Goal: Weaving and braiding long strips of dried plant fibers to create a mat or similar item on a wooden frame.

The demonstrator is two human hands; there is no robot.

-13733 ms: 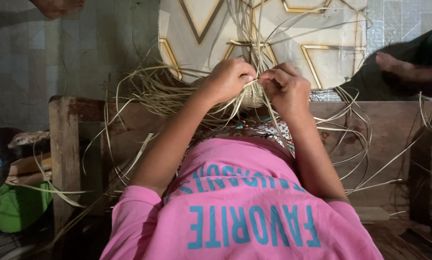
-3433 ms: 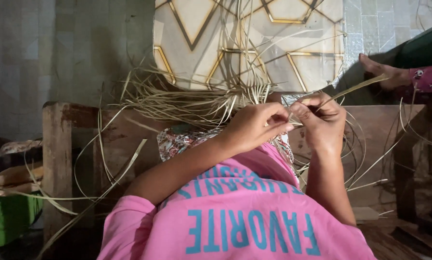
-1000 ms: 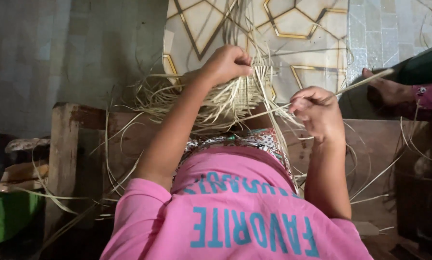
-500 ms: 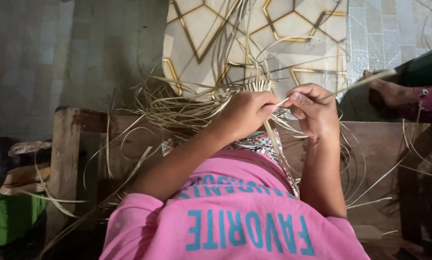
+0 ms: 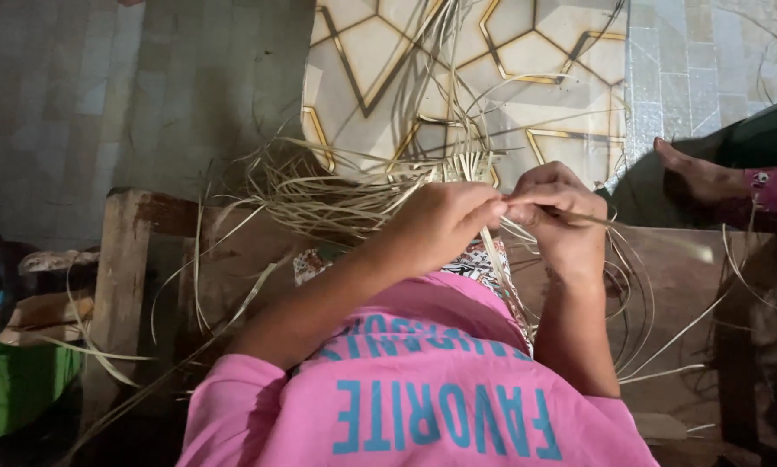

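A tangled bundle of pale, flat straw-coloured weaving strips (image 5: 354, 195) is seen spread over the near edge of a worn brown wooden bench (image 5: 129, 259), with loose strands curling away to both sides and upward across a cream floor tile panel with gold geometric lines (image 5: 544, 52). The left hand (image 5: 445, 227) is held above the bundle, its fingers curled together and its fingertips pressed against those of the right hand (image 5: 561, 216). A single thin strip (image 5: 657, 233) is pinched between the right thumb and forefinger and is drawn out sideways to the right (its far end is blurred). What exactly is gripped by the left fingertips cannot be told, since the meeting point of the two hands is hidden by the fingers themselves. Both forearms are seen rising from a pink short-sleeved shirt with teal lettering (image 5: 423, 398), and a patch of patterned multicoloured cloth (image 5: 475, 259) is visible just beneath the hands. At the right edge, another person's bare foot (image 5: 696, 173) is rested on the floor, beside a maroon printed trouser leg (image 5: 773, 190). At the far left, a green object (image 5: 12, 389) is seen low beside the bench.
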